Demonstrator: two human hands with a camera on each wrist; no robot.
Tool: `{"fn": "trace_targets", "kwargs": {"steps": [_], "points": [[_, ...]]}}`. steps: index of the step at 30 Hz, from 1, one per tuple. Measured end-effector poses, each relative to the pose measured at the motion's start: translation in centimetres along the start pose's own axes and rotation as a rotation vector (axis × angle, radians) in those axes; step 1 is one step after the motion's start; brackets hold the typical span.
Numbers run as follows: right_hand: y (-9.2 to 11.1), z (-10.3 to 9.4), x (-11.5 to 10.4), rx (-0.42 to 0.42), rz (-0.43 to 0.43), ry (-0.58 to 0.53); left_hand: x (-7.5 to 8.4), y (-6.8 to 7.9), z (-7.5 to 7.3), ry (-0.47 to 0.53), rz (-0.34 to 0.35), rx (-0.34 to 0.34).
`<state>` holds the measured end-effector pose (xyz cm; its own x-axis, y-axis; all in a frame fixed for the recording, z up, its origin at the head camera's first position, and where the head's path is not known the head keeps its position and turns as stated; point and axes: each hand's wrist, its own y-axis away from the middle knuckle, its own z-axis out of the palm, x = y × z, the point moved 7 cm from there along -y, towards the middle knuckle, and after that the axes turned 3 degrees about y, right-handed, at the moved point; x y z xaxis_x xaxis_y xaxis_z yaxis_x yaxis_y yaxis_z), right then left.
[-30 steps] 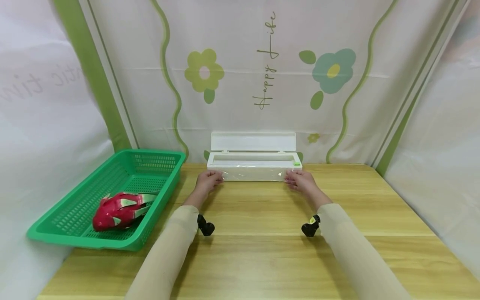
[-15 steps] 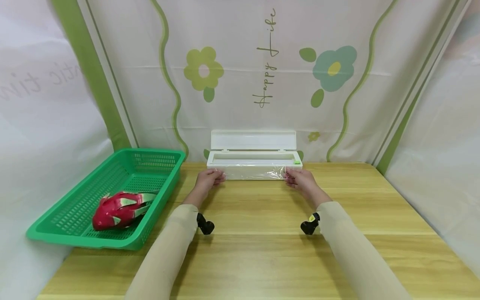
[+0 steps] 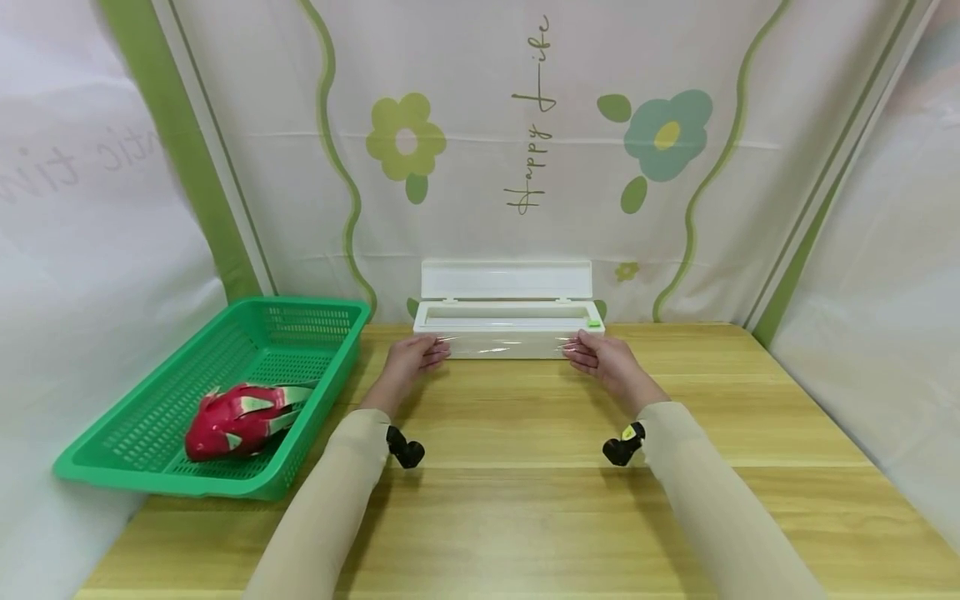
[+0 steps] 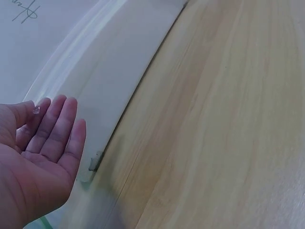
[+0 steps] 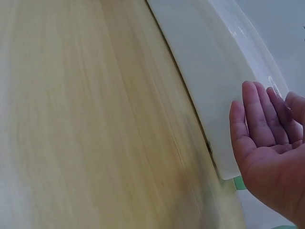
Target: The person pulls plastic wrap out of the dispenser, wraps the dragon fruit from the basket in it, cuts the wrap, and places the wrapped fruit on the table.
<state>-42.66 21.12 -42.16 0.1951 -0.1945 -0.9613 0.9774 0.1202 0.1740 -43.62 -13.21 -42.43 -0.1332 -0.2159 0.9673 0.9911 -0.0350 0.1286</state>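
Note:
A white cling film dispenser (image 3: 510,327) stands at the back of the table with its lid (image 3: 506,281) raised. Clear cling film (image 3: 502,342) hangs across its front, stretched between both hands. At its left end, my left hand (image 3: 408,360) pinches the film between thumb and index finger; the other fingers extend loosely. My right hand (image 3: 609,362) pinches the right end in the same way. In the left wrist view, a bit of film shows at the left hand's (image 4: 45,152) thumb tip. The right wrist view has the right hand (image 5: 271,148) beside the dispenser's front wall.
A green plastic basket (image 3: 172,482) stands on the left of the wooden table (image 3: 510,517). In it lies a red dragon fruit (image 3: 232,423). A small green tab (image 3: 594,323) sits on the dispenser's right end. A patterned curtain (image 3: 480,167) hangs directly behind.
Both hands have stayed near the dispenser's ends, with slight finger shifts. The shine on the film has changed, and it looks smoother than half a second ago. Basket and dispenser have not moved.

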Motion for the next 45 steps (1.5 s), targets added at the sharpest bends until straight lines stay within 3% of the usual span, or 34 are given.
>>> {"fn": "trace_targets", "kwargs": {"steps": [7,24,45], "points": [[0.1,0.3,-0.4,-0.077,0.018,-0.126,0.1,0.1,0.1,0.102,-0.038,-0.017],[0.3,0.7,-1.0,-0.165,0.045,-0.287,0.9,0.2,0.3,0.164,-0.061,-0.018],[1.2,1.0,-2.3,-0.214,0.02,-0.304,2.8,1.1,0.6,0.197,-0.025,-0.076]]}}
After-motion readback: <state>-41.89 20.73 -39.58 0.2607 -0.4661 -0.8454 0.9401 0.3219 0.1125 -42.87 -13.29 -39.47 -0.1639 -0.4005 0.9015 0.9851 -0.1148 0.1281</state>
